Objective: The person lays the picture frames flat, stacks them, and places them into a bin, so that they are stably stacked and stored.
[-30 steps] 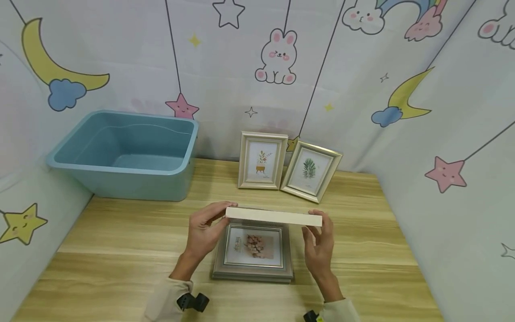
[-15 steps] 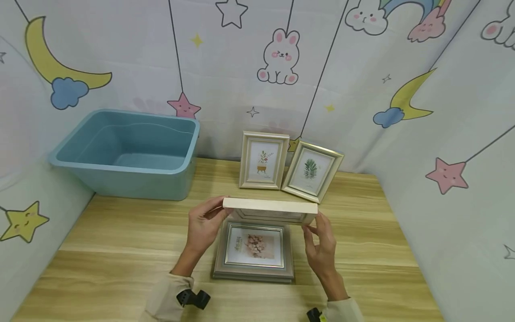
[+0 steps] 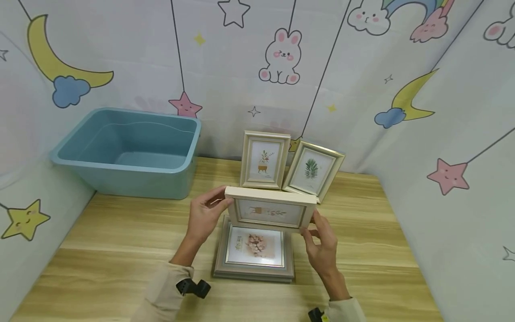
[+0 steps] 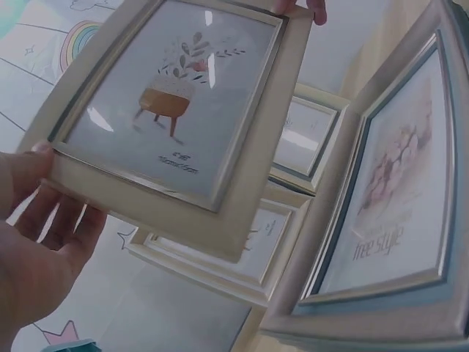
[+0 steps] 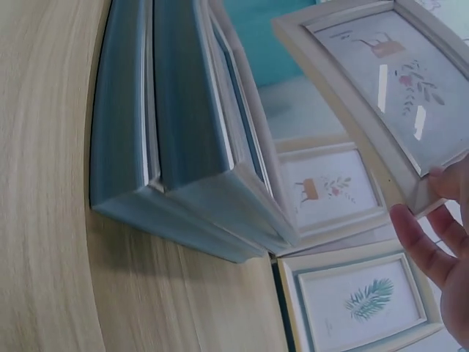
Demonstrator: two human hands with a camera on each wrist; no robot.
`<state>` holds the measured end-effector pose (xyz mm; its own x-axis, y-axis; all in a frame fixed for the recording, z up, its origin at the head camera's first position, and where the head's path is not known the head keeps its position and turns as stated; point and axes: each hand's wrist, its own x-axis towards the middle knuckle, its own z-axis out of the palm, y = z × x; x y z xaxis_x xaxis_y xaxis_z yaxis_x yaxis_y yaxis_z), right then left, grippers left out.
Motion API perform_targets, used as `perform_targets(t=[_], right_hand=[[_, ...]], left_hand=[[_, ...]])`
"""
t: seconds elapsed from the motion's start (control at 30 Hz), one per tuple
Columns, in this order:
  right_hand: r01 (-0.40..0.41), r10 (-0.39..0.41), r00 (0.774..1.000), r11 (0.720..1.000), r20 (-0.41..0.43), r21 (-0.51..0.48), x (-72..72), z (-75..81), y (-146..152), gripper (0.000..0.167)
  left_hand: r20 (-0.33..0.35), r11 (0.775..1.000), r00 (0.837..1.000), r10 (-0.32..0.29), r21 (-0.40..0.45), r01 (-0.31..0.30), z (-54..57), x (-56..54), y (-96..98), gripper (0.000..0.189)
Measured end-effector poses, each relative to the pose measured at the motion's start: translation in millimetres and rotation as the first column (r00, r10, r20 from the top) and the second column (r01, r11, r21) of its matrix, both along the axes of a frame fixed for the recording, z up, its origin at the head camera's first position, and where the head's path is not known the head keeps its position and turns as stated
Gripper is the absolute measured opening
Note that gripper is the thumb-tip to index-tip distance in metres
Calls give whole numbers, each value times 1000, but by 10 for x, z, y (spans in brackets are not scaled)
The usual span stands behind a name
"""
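A cream picture frame (image 3: 270,212) with a potted-plant print is held sideways in the air between both hands, its picture tilted toward me. My left hand (image 3: 203,215) grips its left end, thumb on the front and fingers behind, as the left wrist view shows. At the other end my right hand (image 3: 323,243) pinches the lower right corner. Beneath it lies a stack of grey-brown picture frames (image 3: 254,273); the top one carries a pink flower print with "free style" lettering. The right wrist view shows two stacked frames (image 5: 176,132) edge-on.
At the back, a cream frame with a potted-plant print (image 3: 265,159) and a gold-edged frame with a green leaf print (image 3: 313,171) lean near the wall. A blue plastic tub (image 3: 128,179) stands back left on the wooden table (image 3: 120,259). Patterned cloth (image 3: 225,71) hangs behind.
Both hands have tilted the held frame from nearly edge-on, so its potted-plant print now faces me. Its top edge has risen in view. The stack and the standing frames stay put.
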<state>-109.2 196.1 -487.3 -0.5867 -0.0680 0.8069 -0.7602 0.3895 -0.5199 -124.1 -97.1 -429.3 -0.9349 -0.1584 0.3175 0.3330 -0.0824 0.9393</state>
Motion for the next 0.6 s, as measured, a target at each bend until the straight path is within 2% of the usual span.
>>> perform_targets(t=[0.07,0.17,0.27,0.33,0.43,0.53,0.6], right_hand=[[-17,19,998,999,58,-36,25,3,-20,78],[-56,72,982,994,175,-98,71,4,-51,76],[-123,167,952,976,256,-180,107,4,-83,74],[-159,223,931,960,287,-231,125,4,-93,73],[-184,266,914,944,305,-274,139,9,-96,72],[-148,249,898,948,363,-283,155,14,-84,73],[-127,242,881,948,406,-291,166,23,-74,73]], left_hand=[[-12,997,1000,4,73,-4,-7,-23,31,35],[-55,979,997,57,197,-45,-31,-52,98,29],[-65,933,991,116,348,-86,-42,-67,185,17],[-46,894,990,130,437,-97,-35,-68,230,20],[-13,843,993,115,530,-90,-26,-63,269,21],[6,835,996,93,544,-81,-36,-48,272,18],[2,829,998,56,557,-47,-56,-39,256,17]])
